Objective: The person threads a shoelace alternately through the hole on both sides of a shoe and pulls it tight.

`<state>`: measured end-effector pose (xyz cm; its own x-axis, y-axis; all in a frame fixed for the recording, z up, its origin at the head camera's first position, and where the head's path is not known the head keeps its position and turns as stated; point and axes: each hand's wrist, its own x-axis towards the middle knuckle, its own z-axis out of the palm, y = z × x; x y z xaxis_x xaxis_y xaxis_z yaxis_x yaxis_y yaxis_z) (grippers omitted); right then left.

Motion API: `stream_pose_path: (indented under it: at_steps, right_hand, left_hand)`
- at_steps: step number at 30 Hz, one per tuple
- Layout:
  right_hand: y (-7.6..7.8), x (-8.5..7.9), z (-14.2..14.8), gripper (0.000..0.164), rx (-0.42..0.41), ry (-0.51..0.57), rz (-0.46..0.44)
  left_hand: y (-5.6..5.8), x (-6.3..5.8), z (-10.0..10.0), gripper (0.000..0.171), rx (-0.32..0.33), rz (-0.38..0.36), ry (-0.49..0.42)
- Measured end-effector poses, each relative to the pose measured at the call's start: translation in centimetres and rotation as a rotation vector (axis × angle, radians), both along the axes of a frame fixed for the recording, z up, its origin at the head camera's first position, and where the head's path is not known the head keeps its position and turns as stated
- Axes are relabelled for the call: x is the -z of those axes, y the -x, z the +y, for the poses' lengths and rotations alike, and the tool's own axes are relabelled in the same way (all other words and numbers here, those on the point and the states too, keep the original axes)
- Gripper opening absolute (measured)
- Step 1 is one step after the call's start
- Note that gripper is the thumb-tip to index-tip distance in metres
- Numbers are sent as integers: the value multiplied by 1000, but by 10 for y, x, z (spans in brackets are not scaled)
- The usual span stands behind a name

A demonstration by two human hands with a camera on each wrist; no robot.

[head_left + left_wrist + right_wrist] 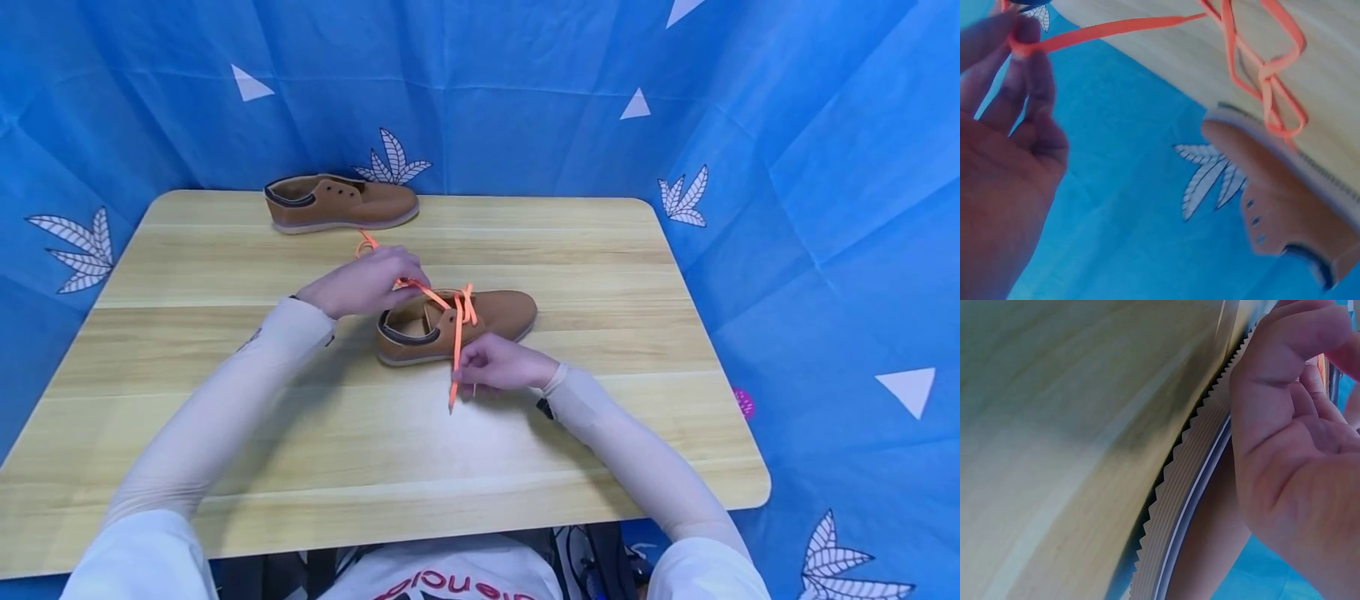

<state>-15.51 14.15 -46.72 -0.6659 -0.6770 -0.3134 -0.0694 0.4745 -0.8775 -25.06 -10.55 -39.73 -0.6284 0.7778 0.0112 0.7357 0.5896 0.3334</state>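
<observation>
Tabletop point(315, 483), near shoe point(513, 312), orange lace point(458, 325)

Blue cloth point(525, 125) with white triangles and outlined leaves, hung behind the tabletop and at its sides. Pale, banded wood on the tabletop, rounded at the corners. Pale sleeves point(210, 417), reaching in from lower left and lower right. Upright at the middle of the tabletop, toe to the right: the near shoe, brown, with a dark-lined collar and, in the right wrist view, a ridged sole. Upright at the back edge, left of centre: the far shoe point(382, 200), also brown, toe the same way, with eyelets in its side. By the near shoe's heel end: left hand point(367, 282), grip clamped on a strand of lace from the eyelets. Against the near shoe's front side: right hand point(502, 364), grip together on another strand, with the tip below the fingers. Between left hand and far shoe, more lace, looped loosely.
</observation>
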Motion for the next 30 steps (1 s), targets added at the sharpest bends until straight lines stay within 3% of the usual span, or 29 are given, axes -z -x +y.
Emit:
stream_pose_path:
  at_steps: [3,9,12,18,22,25,30]
  right_hand:
    - [1,-1,0,19,-3,-16,11]
    - [3,-1,-1,18,-32,-26,25]
    - [5,1,0,20,-59,-31,50]
    - [8,-4,8,24,-104,-99,130]
    - [13,-20,16,24,-126,-186,197]
    - [21,-35,20,24,-69,-170,269]
    - [37,-78,13,20,155,2,402]
  left_hand:
    - [-6,-8,1,15,-4,65,-17]
    - [-9,-24,-3,13,-85,98,-5]
    - [-8,-32,-8,16,-122,67,3]
    - [-1,-51,-23,19,-148,-68,-51]
    - [1,-63,-34,18,-169,-49,-76]
    - [1,-72,-37,20,-191,-33,-116]
    - [-2,-84,-30,25,-196,-46,-222]
